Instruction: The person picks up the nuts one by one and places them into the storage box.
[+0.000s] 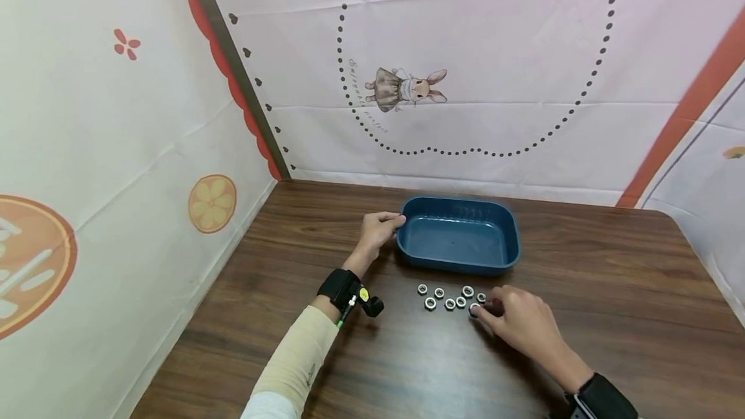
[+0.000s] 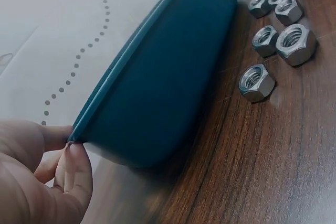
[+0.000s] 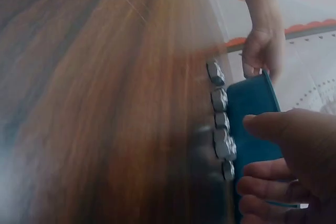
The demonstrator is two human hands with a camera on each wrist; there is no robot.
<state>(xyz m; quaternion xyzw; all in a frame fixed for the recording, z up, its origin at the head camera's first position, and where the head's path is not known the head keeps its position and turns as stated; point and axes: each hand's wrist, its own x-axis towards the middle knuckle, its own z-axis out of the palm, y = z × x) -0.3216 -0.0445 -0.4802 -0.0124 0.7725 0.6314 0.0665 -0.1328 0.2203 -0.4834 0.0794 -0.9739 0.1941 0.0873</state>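
Blue tray (image 1: 456, 264) set on the bench (image 1: 361, 380) just beyond the metal nuts (image 2: 300, 52), opening upward, long axis running left to right. Its left-end rim is pinched by the left hand (image 1: 377, 233), presumably to keep it steady. The nuts are laid flat, bores up, likely easy to pick. At the cluster's right end, the right hand's (image 1: 524, 319) thumb and fingers are held parted; nut contact cannot be told.

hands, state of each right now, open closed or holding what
Left hand: closed, pinching the tray by its rim.
Right hand: open, thumb and fingers apart at the nuts.
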